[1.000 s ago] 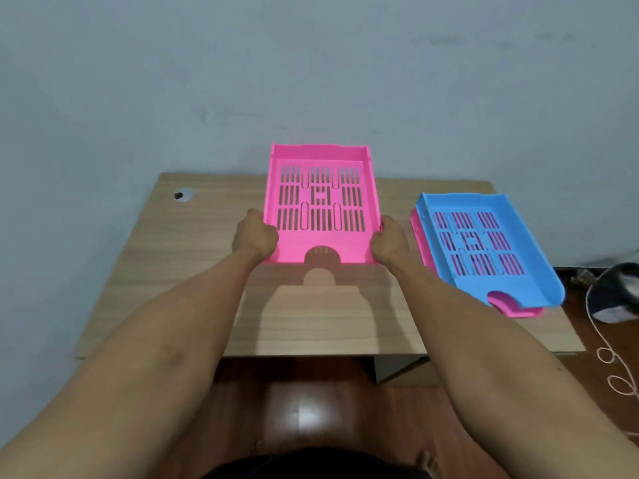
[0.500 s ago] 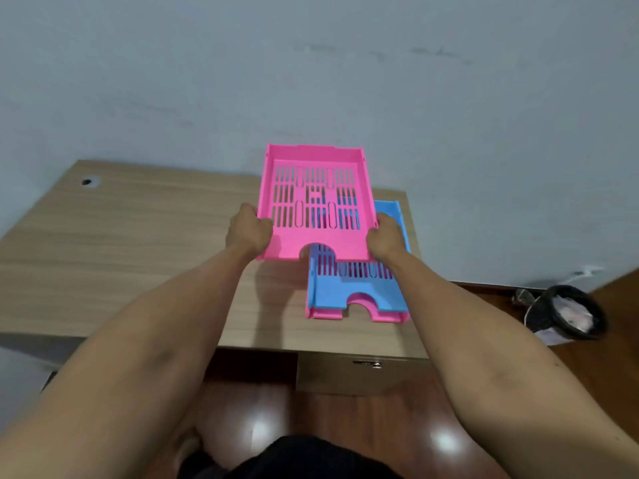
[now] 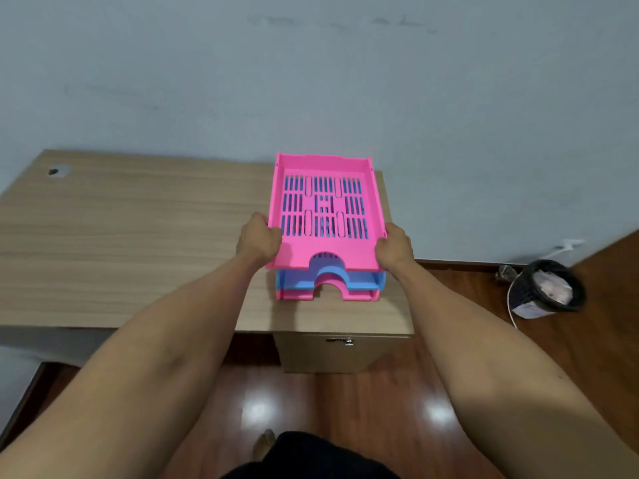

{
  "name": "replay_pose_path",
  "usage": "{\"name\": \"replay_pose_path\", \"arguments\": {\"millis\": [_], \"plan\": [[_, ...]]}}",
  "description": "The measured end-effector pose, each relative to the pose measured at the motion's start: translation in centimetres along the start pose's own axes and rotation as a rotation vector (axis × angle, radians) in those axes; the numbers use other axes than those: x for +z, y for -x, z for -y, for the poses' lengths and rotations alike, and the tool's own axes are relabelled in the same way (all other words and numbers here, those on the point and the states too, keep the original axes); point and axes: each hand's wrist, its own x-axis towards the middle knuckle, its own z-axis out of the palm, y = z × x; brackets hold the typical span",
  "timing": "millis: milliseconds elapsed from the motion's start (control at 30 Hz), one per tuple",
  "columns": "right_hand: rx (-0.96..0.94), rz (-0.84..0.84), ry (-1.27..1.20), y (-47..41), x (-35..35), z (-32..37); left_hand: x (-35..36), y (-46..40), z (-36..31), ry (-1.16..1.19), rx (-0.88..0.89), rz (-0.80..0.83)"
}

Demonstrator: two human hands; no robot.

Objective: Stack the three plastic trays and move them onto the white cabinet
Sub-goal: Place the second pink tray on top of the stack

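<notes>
A pink slotted plastic tray (image 3: 326, 250) is held level just over a blue tray (image 3: 363, 280), which lies on another pink tray (image 3: 359, 296) at the right end of the wooden desk (image 3: 138, 243). My left hand (image 3: 257, 240) grips the top tray's left front corner and my right hand (image 3: 394, 250) grips its right front corner. Blue shows through the top tray's slots. I cannot tell whether the top tray touches the blue one. No white cabinet is in view.
A grey wall rises right behind the desk. A drawer unit (image 3: 342, 350) sits under the desk's right end. A black waste bin (image 3: 546, 288) with a white cable stands on the wood floor at the right. A cable hole (image 3: 57, 171) marks the desk's far left corner.
Both hands carried the pink tray from the desk's middle rightward and brought it over the blue-and-pink pair. My view shifted right with it.
</notes>
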Motion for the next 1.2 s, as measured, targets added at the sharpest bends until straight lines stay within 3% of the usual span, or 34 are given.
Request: {"name": "replay_pose_path", "arguments": {"millis": [500,633,867,1200], "plan": [[0.002,0.093,-0.155,0.9,-0.6,-2.2,2.0,1.2,0.3,0.060,-0.017,0.094],[0.084,0.076,-0.253,0.4,-0.8,-2.5,1.9,1.2,0.5,0.180,-0.113,0.133],[0.164,0.215,-0.504,1.2,-0.6,-3.7,1.8,2.0,1.0,0.339,-0.243,0.243],[0.165,0.272,-0.511,1.0,-1.0,-4.0,1.9,2.8,0.1,0.399,-0.264,0.317]]}}
